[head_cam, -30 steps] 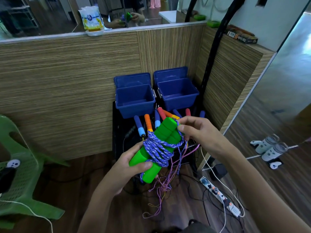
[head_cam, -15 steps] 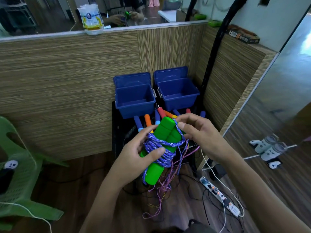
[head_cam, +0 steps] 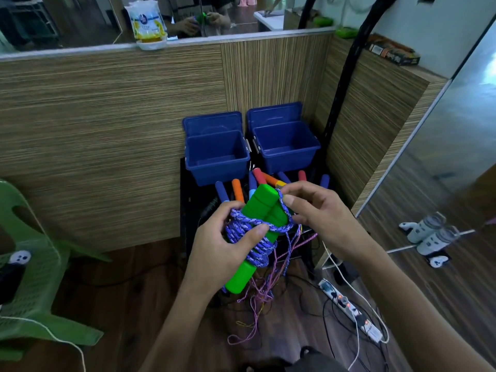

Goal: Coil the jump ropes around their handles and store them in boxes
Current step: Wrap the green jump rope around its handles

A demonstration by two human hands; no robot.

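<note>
Finishing the coil looks to be the step in hand: the left hand [head_cam: 228, 251] grips the two green handles [head_cam: 261, 216] together, thumb pressed across the blue rope [head_cam: 253, 237] already wound round their middle, while the right hand [head_cam: 319, 213] pinches the rope's last stretch against the handles' upper end. This bundle sits in the air just in front of the two blue boxes [head_cam: 216, 157], nearer the person and above the black stand [head_cam: 188, 200] they rest on. The next move, I judge, calls for tucking that end under a turn so the coil holds, then reaching forward to drop it in a box. Both boxes stand side by side with lids up, and appear to hold nothing. Just in front of the boxes lie the other handles [head_cam: 237, 189]; I count about eight tips, blue, orange and red, their thin ropes hanging tangled below the bundle
</note>
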